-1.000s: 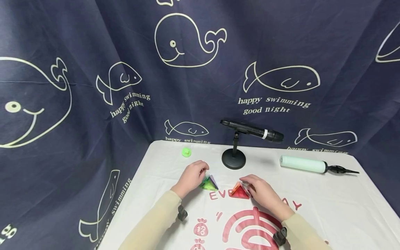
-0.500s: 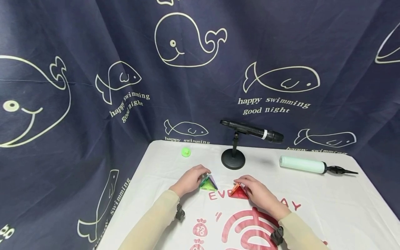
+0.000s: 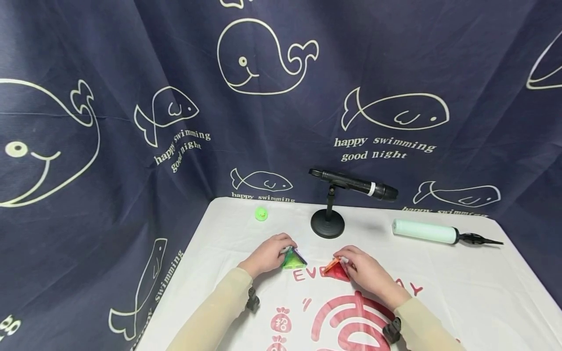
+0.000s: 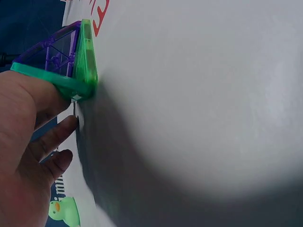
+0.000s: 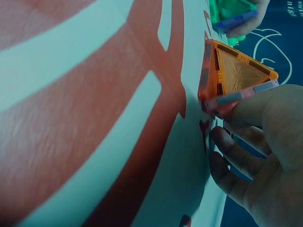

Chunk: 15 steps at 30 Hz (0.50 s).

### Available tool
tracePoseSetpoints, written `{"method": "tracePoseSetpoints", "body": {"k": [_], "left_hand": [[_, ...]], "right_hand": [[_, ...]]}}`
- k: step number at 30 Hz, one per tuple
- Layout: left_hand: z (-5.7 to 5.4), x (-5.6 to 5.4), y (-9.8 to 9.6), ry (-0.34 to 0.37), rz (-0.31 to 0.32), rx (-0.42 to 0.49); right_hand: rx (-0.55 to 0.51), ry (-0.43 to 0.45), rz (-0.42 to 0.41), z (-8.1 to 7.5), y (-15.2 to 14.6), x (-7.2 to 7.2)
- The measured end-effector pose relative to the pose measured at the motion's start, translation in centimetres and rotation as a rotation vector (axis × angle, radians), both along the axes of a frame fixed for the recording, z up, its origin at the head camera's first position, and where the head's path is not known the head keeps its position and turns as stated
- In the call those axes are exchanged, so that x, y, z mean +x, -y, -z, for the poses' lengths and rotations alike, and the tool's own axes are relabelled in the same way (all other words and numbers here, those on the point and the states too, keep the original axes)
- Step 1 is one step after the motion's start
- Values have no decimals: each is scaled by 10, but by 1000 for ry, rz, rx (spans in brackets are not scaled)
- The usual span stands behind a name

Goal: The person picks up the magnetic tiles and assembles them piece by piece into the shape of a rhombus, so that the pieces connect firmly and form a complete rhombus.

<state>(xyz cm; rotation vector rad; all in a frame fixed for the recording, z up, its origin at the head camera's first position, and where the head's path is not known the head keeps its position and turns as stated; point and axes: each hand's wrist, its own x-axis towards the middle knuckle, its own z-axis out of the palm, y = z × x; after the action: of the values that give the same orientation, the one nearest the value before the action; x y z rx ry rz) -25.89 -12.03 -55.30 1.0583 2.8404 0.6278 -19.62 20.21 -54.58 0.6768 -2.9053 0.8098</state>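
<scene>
My left hand pinches a small pyramid of triangular magnetic tiles near its top, left of centre on the table. In the left wrist view its tiles are teal, bright green and purple, and the thumb lies against the teal tile. A second magnetic-tile pyramid, red, orange and pink, stands a short way to the right. My right hand pinches that one from its right side. In the right wrist view the thumb lies along the pink tile, and the orange tile faces the green pyramid.
A black microphone on a round stand is behind the pyramids. A green toy duck sits at the back left, and a pale green hand pump lies at the back right. A dark curtain hangs behind the white-covered table.
My left hand has come lower, its fingers now closer on the green pyramid's top. The right hand has shifted slightly about the red pyramid, which turns a little. Both pyramids stay nearly in place.
</scene>
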Motion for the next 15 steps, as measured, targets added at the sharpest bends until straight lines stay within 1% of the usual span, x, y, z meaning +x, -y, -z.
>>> {"method": "tracePoseSetpoints", "body": {"k": [6,9,12,15], "left_hand": [[1,2,8,4,-18,29],[2,4,11,18,-33,45],[3,6,13,35,-58,59],[4,10,13,56,-93,66]], "right_hand": [[22,27,55,-3,-11,5],[26,44,87,-5,-16,9],[25,67,120,-5,-21,12],[32,89,135,-5,-24,14]]}}
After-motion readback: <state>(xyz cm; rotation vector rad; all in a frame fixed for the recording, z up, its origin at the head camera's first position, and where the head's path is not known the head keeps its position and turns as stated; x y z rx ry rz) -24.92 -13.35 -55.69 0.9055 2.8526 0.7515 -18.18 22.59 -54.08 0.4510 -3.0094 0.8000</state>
